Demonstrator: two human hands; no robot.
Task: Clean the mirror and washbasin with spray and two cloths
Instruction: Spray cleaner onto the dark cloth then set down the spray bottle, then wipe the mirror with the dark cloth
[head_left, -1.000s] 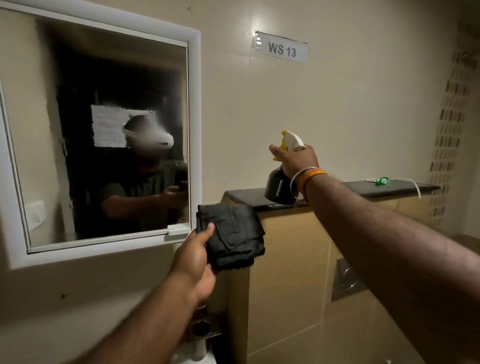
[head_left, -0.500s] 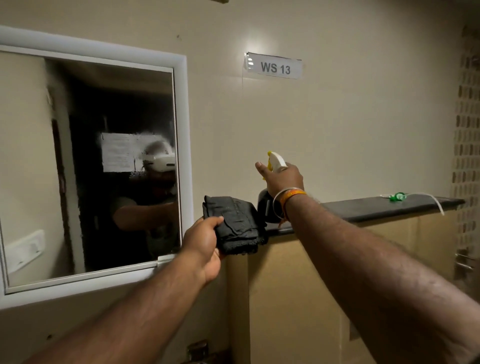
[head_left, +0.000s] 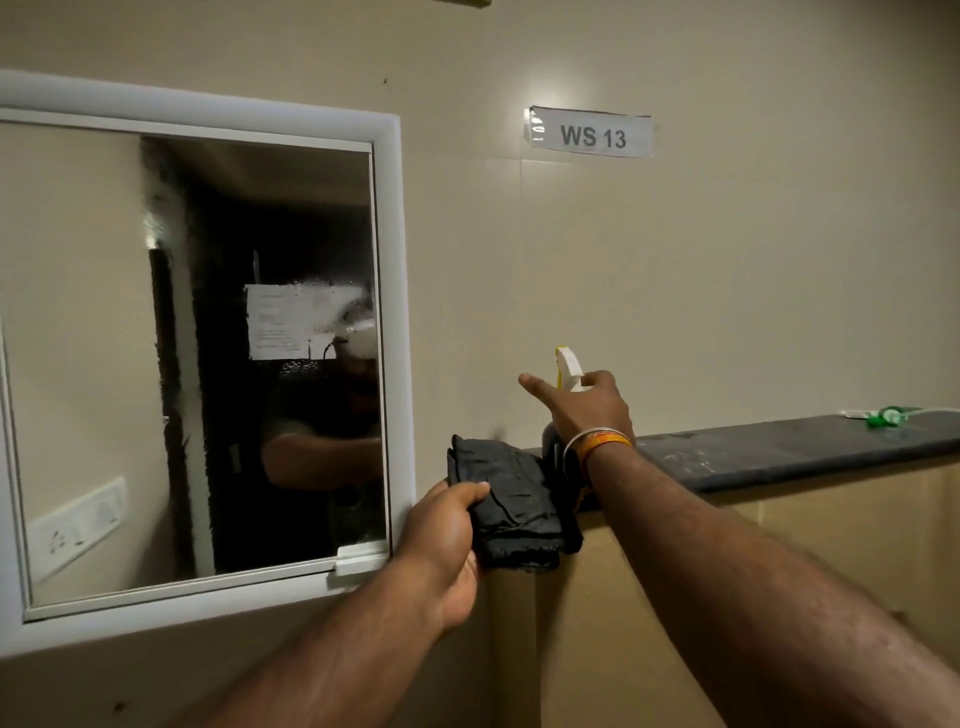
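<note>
The white-framed mirror (head_left: 208, 364) hangs on the wall at the left, its glass streaked and misted near the middle right. My left hand (head_left: 447, 530) grips a folded black cloth (head_left: 511, 499) just right of the mirror's lower corner, at the left end of a dark ledge (head_left: 779, 447). My right hand (head_left: 582, 410) is wrapped around the top of a dark spray bottle with a white and yellow trigger head (head_left: 569, 366), index finger stretched out to the left. The bottle's base is at the ledge's left end. The washbasin is out of view.
A small green and white object (head_left: 891, 415) lies at the far right of the ledge. A "WS 13" label (head_left: 592, 134) is stuck on the beige wall above. Tan tiled panels run below the ledge.
The view has tilted up and left, so the mirror fills more of the frame. My left hand has brought the cloth up to the ledge's end. My right index finger has come off the bottle.
</note>
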